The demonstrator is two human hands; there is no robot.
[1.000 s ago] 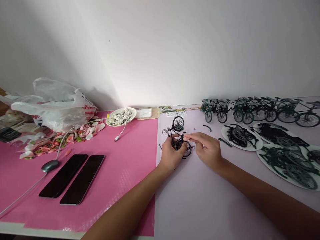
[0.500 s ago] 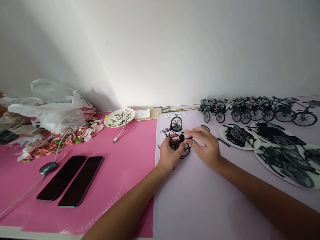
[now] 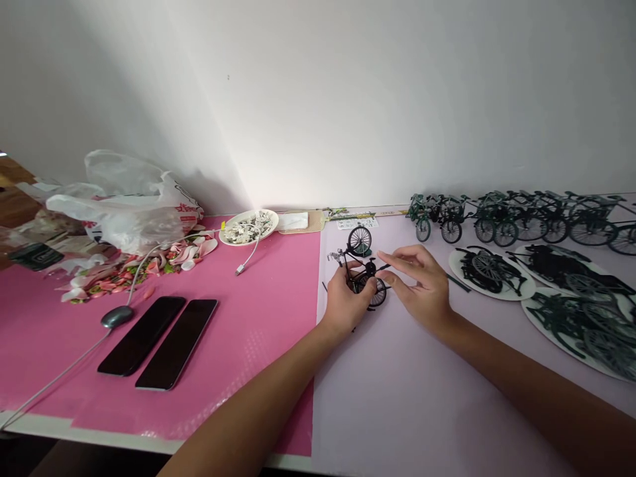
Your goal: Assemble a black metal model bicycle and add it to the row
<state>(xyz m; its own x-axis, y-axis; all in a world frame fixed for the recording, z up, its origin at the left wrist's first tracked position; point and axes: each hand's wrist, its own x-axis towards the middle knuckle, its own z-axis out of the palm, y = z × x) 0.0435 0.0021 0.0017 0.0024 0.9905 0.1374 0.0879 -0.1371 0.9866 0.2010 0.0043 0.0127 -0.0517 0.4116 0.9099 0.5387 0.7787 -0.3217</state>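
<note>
My left hand [image 3: 348, 301] is closed round a small black model bicycle [image 3: 378, 293], its fingers and thumb on the frame. The silvery handlebars [image 3: 334, 256] stick out at the left of that hand. Close to the saddle end, my right hand [image 3: 422, 281] pinches a small dark piece [image 3: 383, 267] between thumb and fingers; its exact kind is too small to tell. Just beyond the bicycle stands a black spoked wheel [image 3: 359, 240]; I cannot tell whether it is joined to it.
Assembled model bicycles [image 3: 529, 218] line the wall at the right. Plates of bicycle parts [image 3: 491, 271] lie before them. At left are two phones [image 3: 176, 344], a mouse-shaped device [image 3: 116, 317], a plastic bag [image 3: 134, 212], pink pieces [image 3: 149, 262] and a plate [image 3: 272, 232] of white bits.
The whole view has shifted a little, so things appear farther right. Both hands keep nearly the same grip on the bicycle and the small piece.
</note>
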